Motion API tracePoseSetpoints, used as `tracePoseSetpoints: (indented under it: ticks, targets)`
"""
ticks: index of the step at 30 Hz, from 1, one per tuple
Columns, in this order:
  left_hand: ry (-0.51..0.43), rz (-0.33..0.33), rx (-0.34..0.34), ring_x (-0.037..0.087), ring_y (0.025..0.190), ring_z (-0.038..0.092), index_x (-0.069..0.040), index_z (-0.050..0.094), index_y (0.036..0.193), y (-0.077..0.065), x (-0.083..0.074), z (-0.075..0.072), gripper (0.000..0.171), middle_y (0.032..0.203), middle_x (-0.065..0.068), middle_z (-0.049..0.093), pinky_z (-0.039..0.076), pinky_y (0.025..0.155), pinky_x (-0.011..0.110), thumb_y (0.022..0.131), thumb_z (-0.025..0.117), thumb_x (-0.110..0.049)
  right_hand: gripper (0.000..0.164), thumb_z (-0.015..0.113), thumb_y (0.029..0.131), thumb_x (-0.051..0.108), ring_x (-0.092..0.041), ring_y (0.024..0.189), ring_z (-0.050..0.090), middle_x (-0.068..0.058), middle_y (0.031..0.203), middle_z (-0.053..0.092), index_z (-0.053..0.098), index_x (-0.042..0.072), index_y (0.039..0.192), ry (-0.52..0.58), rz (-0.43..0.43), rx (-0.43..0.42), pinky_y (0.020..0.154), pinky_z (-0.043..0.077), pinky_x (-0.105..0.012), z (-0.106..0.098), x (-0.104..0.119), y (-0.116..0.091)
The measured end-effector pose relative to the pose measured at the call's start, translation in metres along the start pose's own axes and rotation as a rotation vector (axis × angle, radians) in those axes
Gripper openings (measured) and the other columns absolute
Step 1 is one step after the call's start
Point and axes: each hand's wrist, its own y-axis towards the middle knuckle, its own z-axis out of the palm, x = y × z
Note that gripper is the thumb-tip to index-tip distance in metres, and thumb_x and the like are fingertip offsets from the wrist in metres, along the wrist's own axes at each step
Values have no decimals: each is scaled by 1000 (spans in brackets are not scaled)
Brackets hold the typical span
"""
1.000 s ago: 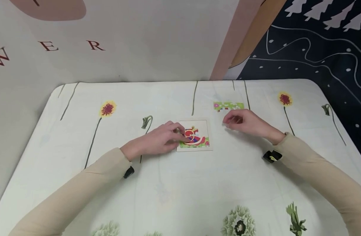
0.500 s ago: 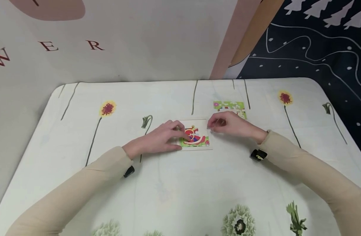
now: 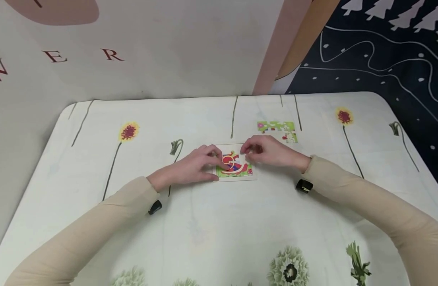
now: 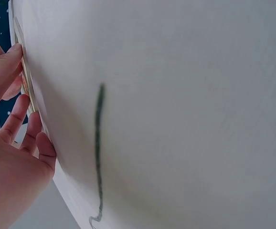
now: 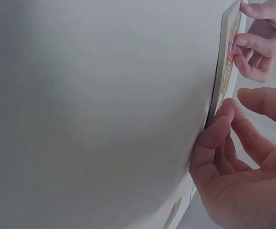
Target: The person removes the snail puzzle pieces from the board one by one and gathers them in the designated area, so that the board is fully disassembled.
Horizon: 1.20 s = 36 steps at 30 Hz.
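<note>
A square jigsaw puzzle board [image 3: 235, 180] with a pale frame lies mid-table, its lower part filled by a red, blue and green picture. My left hand [image 3: 194, 165] is at its left side, the index finger laid on the picture and the thumb at the frame's near left corner. Over the upper right of the board is my right hand [image 3: 270, 151], thumb and index finger in a pinch pose around what seems a small pale puzzle piece, mostly hidden by the fingers. In the right wrist view, its fingertips sit close by the board edge [image 5: 219, 71].
Loose green puzzle pieces [image 3: 276, 126] lie behind the right hand, with another small piece [image 3: 289, 138] just in front of them. A white flowered cloth [image 3: 204, 226] covers the table. A wall [image 3: 190, 55] stands along the far edge, with dark fabric [image 3: 369, 63] at right.
My right hand has come left from beside the loose pieces to the upper right of the board, uncovering a small piece behind it. The left hand has stayed on the board.
</note>
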Motion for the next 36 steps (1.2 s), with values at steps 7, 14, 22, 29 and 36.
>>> tracePoseSetpoints:
  ticks: [7,14,22,29,36]
  targets:
    - [-12,-17,9,22,105,41,-16,72,116,-1,1,0,34,118,1,49,34,89,40,83,78,-18,23,65,89,1,-21,80,53,-7,104,65,67,0,112,10,-4,14,73,44,-33,2,2,5]
    - [-15,10,0,23,104,42,-14,73,115,0,1,1,33,117,2,49,34,88,40,82,78,-18,29,64,88,3,-19,77,53,-7,103,64,66,1,117,20,10,24,70,44,-32,5,5,10]
    - [-6,9,-3,23,105,42,-15,73,114,0,0,-1,33,117,2,50,35,88,40,82,78,-16,26,64,89,2,-19,78,54,-7,101,64,66,0,115,50,29,63,70,45,-31,7,6,17]
    - [-9,4,2,23,104,42,-15,73,114,0,-1,-1,33,117,3,50,35,88,40,82,78,-16,23,62,89,0,-20,84,56,-9,96,65,66,-2,112,152,73,63,74,44,-29,8,2,21]
    - [-6,15,-5,24,104,43,-15,73,114,0,0,-1,32,116,3,50,35,88,40,82,78,-16,24,63,88,-2,-22,89,56,-10,101,64,65,-1,112,181,40,45,80,44,-31,8,1,21]
